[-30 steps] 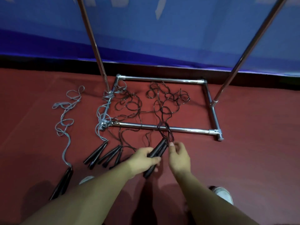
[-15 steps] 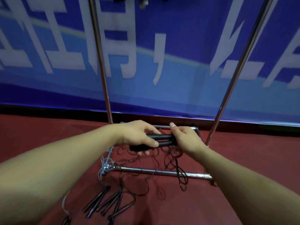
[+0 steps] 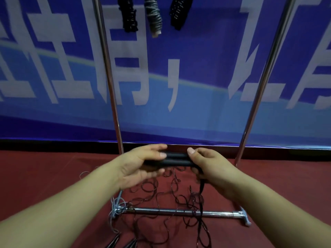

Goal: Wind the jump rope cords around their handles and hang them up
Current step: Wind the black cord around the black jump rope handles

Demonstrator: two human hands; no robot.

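Head view. Pair of black handles (image 3: 176,159): stacked side by side, long axis level, running left to right across the frame, raised above the red floor (image 3: 53,169) in front of the metal rack (image 3: 179,212).

Left hand (image 3: 138,166): forearm reaching in from lower left, palm turned inward, thumb laid over the upper handle, fingers curled beneath; grips the left end of the pair.

Right hand (image 3: 208,165): forearm reaching in from lower right, thumb on top near the right end, fingers wrapped round the underside; grips the right end, from which the dark cord (image 3: 201,197) hangs down.

Handles between the two hands, middle stretch bare, both ends covered.

Dark cord: drops from beneath the right hand to a loose tangle on the floor, crossing the rack's front base bar.

Further tangled cords (image 3: 152,190) on the floor inside the rack base; grey cord (image 3: 114,210) bunched at the left corner of the bar. Tips of other handles (image 3: 123,243) at the bottom edge.

Three wound bundles (image 3: 154,15) hanging at top of frame, two black, one grey. Blue banner (image 3: 197,113) behind, white characters blurred.
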